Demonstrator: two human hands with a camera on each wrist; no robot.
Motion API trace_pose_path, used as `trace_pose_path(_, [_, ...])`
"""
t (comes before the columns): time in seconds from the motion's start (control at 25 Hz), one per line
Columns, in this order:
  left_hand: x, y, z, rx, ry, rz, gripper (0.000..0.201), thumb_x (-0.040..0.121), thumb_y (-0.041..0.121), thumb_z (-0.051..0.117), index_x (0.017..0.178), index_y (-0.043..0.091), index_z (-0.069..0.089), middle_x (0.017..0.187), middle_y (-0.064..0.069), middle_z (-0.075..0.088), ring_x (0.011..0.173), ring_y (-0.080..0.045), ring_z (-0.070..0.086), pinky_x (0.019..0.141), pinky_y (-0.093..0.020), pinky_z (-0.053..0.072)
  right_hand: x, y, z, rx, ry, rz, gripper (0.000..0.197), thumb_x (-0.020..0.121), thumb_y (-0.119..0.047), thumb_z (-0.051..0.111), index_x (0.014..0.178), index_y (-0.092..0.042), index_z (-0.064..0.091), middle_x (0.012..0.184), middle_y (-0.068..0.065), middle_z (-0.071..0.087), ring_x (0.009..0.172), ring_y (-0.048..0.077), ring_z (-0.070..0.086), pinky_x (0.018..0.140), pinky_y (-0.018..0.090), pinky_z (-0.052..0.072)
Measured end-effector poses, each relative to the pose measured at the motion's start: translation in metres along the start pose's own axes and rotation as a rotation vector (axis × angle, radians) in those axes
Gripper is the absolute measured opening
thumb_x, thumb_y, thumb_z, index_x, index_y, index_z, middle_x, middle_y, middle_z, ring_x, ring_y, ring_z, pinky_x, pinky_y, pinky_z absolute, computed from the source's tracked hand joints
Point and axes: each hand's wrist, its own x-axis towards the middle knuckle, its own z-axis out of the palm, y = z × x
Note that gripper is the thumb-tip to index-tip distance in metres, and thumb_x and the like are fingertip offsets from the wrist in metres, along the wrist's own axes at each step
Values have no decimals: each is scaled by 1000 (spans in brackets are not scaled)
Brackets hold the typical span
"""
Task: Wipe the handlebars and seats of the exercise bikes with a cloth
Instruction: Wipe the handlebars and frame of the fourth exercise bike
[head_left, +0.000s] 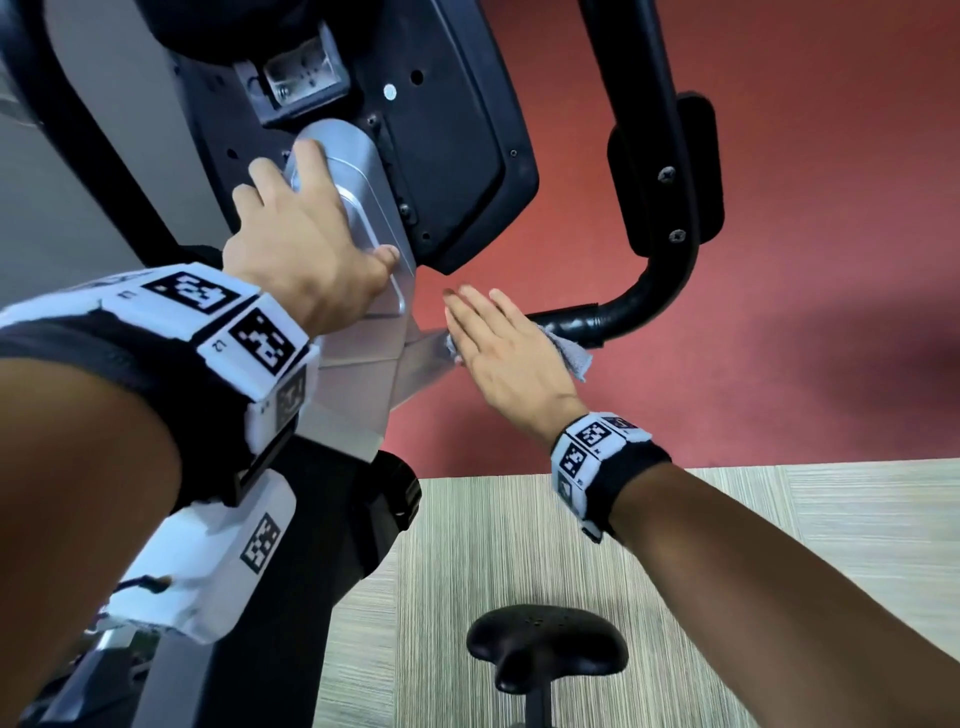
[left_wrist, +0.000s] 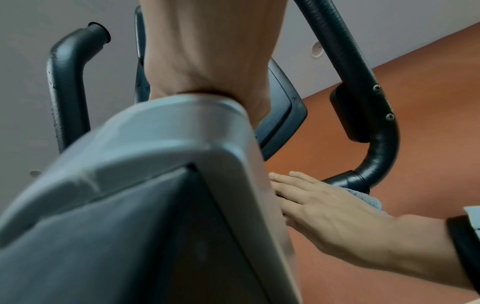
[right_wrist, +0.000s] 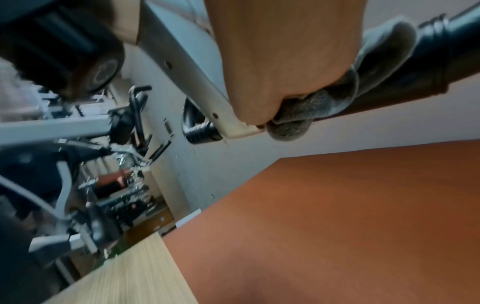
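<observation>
Left hand: laid flat, fingers spread, on silver column.
Right hand: fingers straight, grey cloth pressed against handlebar.

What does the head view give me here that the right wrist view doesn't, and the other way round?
Only the head view shows the black seat low in the frame, the left hand resting on the silver column, and the right hand with straight fingers. Only the right wrist view shows the underside: the grey cloth bunched between the palm and the bar, plus blurred gym equipment behind. Both show the cloth at the inner end of the black handlebar, by the silver column, and the red and pale striped flooring.
</observation>
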Motion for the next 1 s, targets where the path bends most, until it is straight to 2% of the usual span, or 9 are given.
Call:
trace_pose_path(0.08, [0, -1, 1, 6, -6, 2, 81, 88, 48, 73, 146, 16, 27, 143, -19, 34, 134, -38, 35, 97, -56, 42, -5, 2, -1, -26, -31, -45, 58, 105, -17, 15, 161, -1, 10, 171, 12, 6, 158, 29, 4, 127, 44, -1])
trace_pose_path(0.2, [0, -2, 2, 25, 1, -2, 83, 88, 50, 73, 148, 15, 25, 142, -19, 34, 133, -39, 35, 96, -56, 42, 12, -1, -16, 57, -69, -6, 68, 96, -16, 3, 160, -2, 18, 170, 12, 15, 157, 29, 7, 127, 43, 2])
trace_pose_path(0.32, [0, 1, 2, 33, 6, 1, 85, 88, 49, 73, 149, 14, 25, 143, -19, 34, 134, -39, 35, 97, -56, 42, 1, 3, -8, -60, -26, -86, 62, 101, -19, 6, 160, 1, 9, 171, 15, 3, 158, 29, 0, 127, 45, 0])
trace_pose_path(0.4, [-1, -1, 2, 41, 1, 0, 85, 89, 50, 73, 149, 15, 24, 143, -19, 34, 134, -38, 35, 96, -56, 42, -7, 3, -6, -78, -56, -109, 61, 103, -20, 9, 161, 1, 6, 171, 16, -1, 158, 29, 0, 127, 44, 1])
trace_pose_path(0.56, [1, -1, 3, 36, -8, 7, 84, 88, 50, 72, 148, 16, 25, 142, -19, 34, 133, -38, 36, 95, -56, 43, 18, 3, -21, 53, -112, -30, 58, 103, -12, 15, 159, 1, 18, 168, 16, 18, 155, 30, 15, 127, 41, 9])
trace_pose_path(0.68, [0, 1, 3, 38, -10, 3, 84, 88, 50, 73, 148, 15, 25, 143, -19, 34, 133, -38, 36, 94, -56, 42, 1, 17, -13, -6, -68, -114, 60, 103, -11, 18, 162, -2, 11, 171, 15, 6, 157, 29, 8, 127, 42, 7])
trace_pose_path(0.76, [0, -1, 1, 40, -9, 6, 84, 88, 50, 73, 148, 15, 25, 143, -19, 34, 133, -38, 36, 94, -56, 43, -22, 32, -4, -45, -6, -138, 62, 101, -9, 21, 162, -2, 12, 171, 14, 6, 158, 28, 10, 127, 42, 9])
trace_pose_path(0.88, [1, -1, 2, 35, -14, 11, 85, 88, 50, 73, 148, 14, 25, 142, -20, 34, 133, -40, 35, 94, -57, 43, -52, 56, 12, -21, 136, -46, 57, 105, -11, 31, 160, -1, 21, 169, 14, 19, 155, 29, 21, 126, 43, 16])
trace_pose_path(1.0, [2, -1, 3, 57, -12, 16, 84, 88, 49, 73, 147, 14, 25, 141, -21, 33, 132, -40, 35, 92, -57, 43, -43, 44, 12, 15, 172, 123, 55, 108, -24, 41, 157, 1, 30, 164, 17, 32, 153, 31, 28, 125, 42, 17])
